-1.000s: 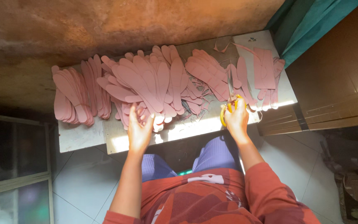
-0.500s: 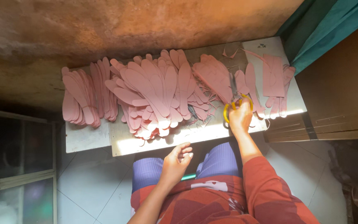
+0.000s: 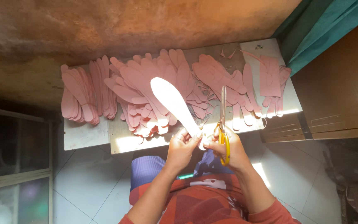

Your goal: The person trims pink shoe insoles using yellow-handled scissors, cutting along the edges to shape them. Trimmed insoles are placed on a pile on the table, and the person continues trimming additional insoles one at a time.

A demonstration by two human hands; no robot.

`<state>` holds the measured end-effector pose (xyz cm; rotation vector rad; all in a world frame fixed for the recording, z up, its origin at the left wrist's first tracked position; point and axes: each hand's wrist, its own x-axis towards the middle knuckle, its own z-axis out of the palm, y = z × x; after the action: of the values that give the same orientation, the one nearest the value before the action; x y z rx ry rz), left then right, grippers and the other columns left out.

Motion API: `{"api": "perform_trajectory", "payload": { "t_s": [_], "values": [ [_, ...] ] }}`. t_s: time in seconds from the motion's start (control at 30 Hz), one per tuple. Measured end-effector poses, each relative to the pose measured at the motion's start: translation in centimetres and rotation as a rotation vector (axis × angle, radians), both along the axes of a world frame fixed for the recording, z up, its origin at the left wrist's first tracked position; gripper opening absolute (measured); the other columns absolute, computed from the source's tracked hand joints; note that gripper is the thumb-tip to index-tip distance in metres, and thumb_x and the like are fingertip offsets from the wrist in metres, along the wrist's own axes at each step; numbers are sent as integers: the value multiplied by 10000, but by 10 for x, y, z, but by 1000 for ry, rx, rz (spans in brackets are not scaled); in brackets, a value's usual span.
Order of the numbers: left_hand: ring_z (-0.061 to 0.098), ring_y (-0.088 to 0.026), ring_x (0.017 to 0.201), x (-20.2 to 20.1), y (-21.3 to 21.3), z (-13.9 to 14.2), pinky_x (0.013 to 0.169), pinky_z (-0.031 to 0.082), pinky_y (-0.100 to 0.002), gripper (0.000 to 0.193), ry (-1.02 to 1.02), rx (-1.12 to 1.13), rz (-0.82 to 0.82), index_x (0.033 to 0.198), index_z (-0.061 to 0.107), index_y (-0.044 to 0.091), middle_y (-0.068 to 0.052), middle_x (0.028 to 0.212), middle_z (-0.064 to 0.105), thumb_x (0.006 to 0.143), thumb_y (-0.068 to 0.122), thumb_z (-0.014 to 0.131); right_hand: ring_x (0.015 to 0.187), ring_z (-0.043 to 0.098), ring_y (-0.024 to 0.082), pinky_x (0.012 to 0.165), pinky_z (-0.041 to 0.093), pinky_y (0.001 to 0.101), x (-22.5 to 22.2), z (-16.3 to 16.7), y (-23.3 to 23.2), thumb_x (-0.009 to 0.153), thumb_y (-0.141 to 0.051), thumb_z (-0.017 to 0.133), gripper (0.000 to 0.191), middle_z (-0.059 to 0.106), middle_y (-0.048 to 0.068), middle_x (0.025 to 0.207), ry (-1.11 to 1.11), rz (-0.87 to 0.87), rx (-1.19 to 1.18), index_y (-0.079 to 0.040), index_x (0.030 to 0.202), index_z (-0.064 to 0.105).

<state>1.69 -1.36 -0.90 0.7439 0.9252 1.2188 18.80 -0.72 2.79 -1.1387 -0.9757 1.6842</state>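
Head view: a white sole-shaped cutout (image 3: 174, 103) is held above the table's (image 3: 85, 137) near edge, its long axis running from the hands up toward 11 o'clock, rounded end farthest away. The left hand (image 3: 182, 148) pinches its narrow end; the right hand (image 3: 227, 150) touches it while gripping yellow-handled scissors (image 3: 223, 124), blades pointing to 12 o'clock. Pink cutouts (image 3: 146, 87) crowd the tabletop behind; bare tiled floor (image 3: 88, 182) lies at 8 o'clock.

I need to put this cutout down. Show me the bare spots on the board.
Bare board shows at the near left corner, below the left stack. A sunlit strip runs along the near edge under the middle heap. A small patch lies at the far right corner above the strips. Elsewhere pink cutouts overlap. The hands hold the white cutout and scissors.
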Motion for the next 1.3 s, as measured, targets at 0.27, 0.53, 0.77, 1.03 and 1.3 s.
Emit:
{"api": "perform_trajectory", "payload": {
  "t_s": [0.27, 0.53, 0.77, 1.03, 1.3],
  "values": [
    [676, -122, 938, -14, -10, 8, 876, 555, -276, 246, -31, 93, -19, 1208, 683, -16, -65, 1027, 727, 987, 89, 660, 465, 442, 88, 412, 390, 256, -8, -6, -4, 979, -273, 593, 243, 537, 42, 658, 102, -55, -159, -43, 907, 566],
    [632, -76, 1083, -14, -25, 26, 971, 524, -258, 475, 68, 154, -40, 1283, 583, 90, 6, 1178, 659, 833, 96, 736, 576, 544, 106, 500, 451, 274, -9, 3, -5, 847, -14, 746, 306, 549, 21, 769, 124, -94, 109, -101, 948, 470],
    [699, -150, 969, 5, -21, 9, 884, 579, -309, 380, 31, -31, 89, 1281, 654, -92, -137, 1126, 728, 1031, 192, 620, 559, 531, 122, 487, 462, 289, 5, 2, -8, 944, -200, 653, 205, 628, 84, 848, -264, -49, 111, -40, 1028, 556],
    [684, -144, 974, 4, -23, 25, 876, 576, -303, 463, -224, -66, 198, 1408, 542, -21, -104, 1090, 707, 994, 174, 612, 839, 600, 129, 797, 520, 308, 17, -17, -38, 1036, -444, 447, 526, 616, 61, 973, -319, 293, 300, -10, 1322, 532],
    [657, -145, 895, 4, -25, 16, 841, 570, -303, 449, -197, -109, 142, 1385, 572, -25, -107, 1045, 704, 995, 188, 636, 719, 609, 135, 728, 606, 337, 4, -42, -44, 1038, -422, 467, 485, 613, 86, 877, 117, 95, 71, 14, 1228, 561]
  ]
}}
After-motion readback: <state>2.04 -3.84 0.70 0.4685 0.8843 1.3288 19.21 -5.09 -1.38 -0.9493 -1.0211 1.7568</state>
